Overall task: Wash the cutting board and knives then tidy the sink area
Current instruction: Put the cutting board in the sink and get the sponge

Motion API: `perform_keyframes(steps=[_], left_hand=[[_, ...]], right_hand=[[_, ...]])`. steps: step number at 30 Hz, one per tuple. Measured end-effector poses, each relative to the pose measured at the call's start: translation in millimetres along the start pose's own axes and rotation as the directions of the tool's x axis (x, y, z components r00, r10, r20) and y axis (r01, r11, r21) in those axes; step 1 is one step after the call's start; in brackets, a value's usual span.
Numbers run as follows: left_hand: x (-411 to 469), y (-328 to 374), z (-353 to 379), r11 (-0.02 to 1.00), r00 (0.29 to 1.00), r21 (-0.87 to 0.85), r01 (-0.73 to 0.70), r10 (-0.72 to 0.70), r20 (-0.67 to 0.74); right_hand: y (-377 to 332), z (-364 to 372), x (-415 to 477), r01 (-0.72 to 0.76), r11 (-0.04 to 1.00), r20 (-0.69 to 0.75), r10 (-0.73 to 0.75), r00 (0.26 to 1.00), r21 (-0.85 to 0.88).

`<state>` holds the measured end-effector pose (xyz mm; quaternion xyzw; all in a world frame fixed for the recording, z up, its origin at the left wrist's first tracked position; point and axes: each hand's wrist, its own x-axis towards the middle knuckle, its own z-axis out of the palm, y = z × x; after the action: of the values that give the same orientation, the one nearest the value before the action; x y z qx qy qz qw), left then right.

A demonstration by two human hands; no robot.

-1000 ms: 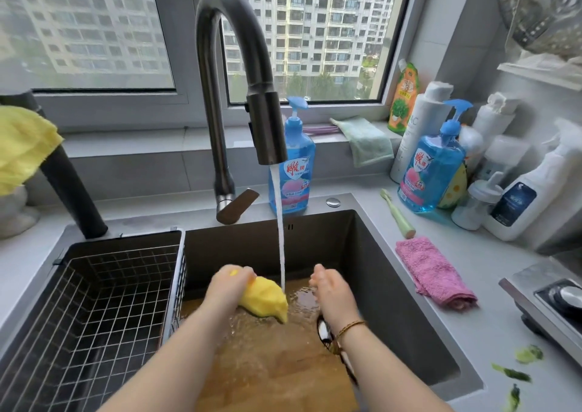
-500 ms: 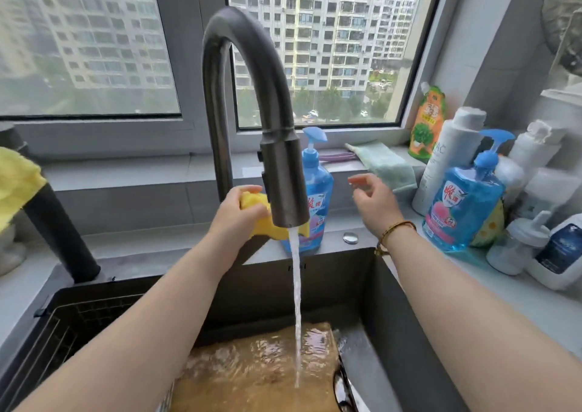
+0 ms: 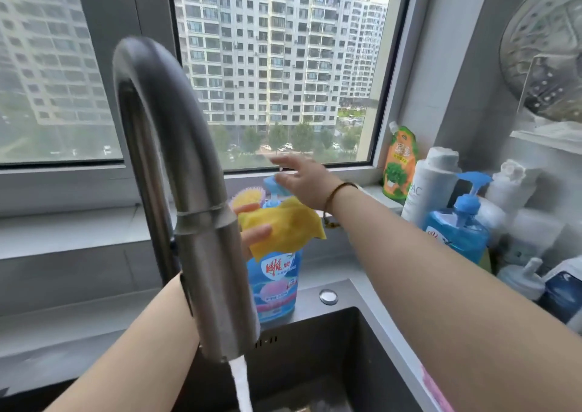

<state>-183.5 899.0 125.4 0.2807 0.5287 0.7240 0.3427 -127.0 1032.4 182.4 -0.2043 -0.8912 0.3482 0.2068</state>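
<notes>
Left-hand fingers pinch the yellow cloth while spread right-hand fingers touch the soap bottle's pump.

So the yellow cloth has been lifted off the cutting board and is now held by the left hand up against the blue soap bottle, just under its pump head. The right hand has been brought up from the sink too and laid over the pump head, probably touching it, though it's blurry.
</notes>
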Motion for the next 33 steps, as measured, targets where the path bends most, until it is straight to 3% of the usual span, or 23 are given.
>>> perform_keyframes(steps=[4, 15, 23, 28, 33], left_hand=[[5.8, -2.0, 0.9, 0.998, 0.998, -0.001, 0.057, -0.057, -0.001], [13.6, -5.8, 4.4, 0.998, 0.998, -0.047, 0.043, -0.045, -0.049], [11.3, -8.5, 5.8, 0.999, 0.997, -0.04, 0.031, -0.034, -0.076], [12.2, -7.5, 4.3, 0.997, 0.998, -0.083, 0.012, -0.018, -0.068], [9.3, -8.9, 1.2, 0.991, 1.0, -0.131, -0.004, 0.008, 0.03]], right_hand=[[0.0, 5.1, 12.7, -0.016, 0.998, 0.121, 0.024, 0.992, -0.063], [18.2, -4.5, 12.4, -0.138, 0.944, 0.3, 0.044, 0.953, 0.301], [16.0, 0.3, 10.0, -0.079, 0.979, 0.24, 0.032, 0.97, 0.188], [19.6, 2.2, 9.3, -0.073, 0.974, 0.218, 0.025, 0.976, 0.214], [16.9, 1.0, 5.8, -0.09, 0.966, 0.243, 0.03, 0.97, 0.242]])
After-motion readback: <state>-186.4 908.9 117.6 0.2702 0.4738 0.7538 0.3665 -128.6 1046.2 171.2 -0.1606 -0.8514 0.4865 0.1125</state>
